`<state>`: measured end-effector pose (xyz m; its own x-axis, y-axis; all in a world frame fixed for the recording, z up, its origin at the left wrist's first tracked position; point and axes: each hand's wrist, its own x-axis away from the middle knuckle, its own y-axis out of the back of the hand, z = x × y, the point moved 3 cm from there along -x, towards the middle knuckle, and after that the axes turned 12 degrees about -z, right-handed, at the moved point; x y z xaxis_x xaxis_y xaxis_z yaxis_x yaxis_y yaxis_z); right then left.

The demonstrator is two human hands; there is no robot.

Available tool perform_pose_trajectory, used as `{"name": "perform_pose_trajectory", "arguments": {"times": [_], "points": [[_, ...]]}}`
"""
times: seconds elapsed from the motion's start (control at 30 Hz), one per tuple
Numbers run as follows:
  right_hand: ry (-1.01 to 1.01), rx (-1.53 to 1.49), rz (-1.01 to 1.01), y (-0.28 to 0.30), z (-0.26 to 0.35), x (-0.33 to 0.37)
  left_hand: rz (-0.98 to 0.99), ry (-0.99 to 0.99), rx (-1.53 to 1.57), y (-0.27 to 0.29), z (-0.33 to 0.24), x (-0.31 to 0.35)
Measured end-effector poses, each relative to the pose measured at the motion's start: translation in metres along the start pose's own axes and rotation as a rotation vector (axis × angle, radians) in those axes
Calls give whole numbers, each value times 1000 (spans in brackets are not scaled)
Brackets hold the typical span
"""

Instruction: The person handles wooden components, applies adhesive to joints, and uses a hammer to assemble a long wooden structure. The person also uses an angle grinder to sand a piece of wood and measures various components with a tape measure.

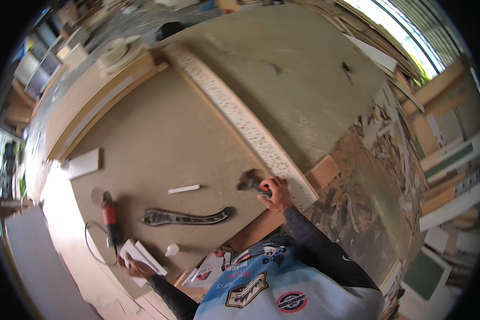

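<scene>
My right hand is closed around the red-and-black handle of a hammer. Its dark head points left, beside the near end of a long pale board speckled with many small marks. At the lower left, my left hand is at some white strips on the table's near edge. Blur hides whether its fingers grip one. A red-and-black angle grinder lies just beyond that hand, its cord looping left. Between my hands rest a dark curved tool-like piece and a small white container.
A white stick and a white block lie on the brown tabletop. A curved wooden frame stands at the far left, with tape-like rolls on it. Wood scraps pile up at the right.
</scene>
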<state>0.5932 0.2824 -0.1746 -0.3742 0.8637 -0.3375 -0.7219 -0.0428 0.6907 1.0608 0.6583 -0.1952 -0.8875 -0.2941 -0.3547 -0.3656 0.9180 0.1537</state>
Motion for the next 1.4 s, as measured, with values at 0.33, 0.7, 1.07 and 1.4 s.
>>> {"name": "perform_pose_trajectory", "arguments": {"times": [0.33,0.7,1.07,1.4], "points": [[-170,-417,-283,66,-57,31,312,-151,59,-35,-163,229],[-529,-419,-353,239,-219,127,859,-207,-279,-111,-227,500],[-764,-817,108,214,-325,86,791,15,-822,-145,-259,616],[-960,-769,50,272,-494,-1,489,10,-983,-175,-218,617]]}}
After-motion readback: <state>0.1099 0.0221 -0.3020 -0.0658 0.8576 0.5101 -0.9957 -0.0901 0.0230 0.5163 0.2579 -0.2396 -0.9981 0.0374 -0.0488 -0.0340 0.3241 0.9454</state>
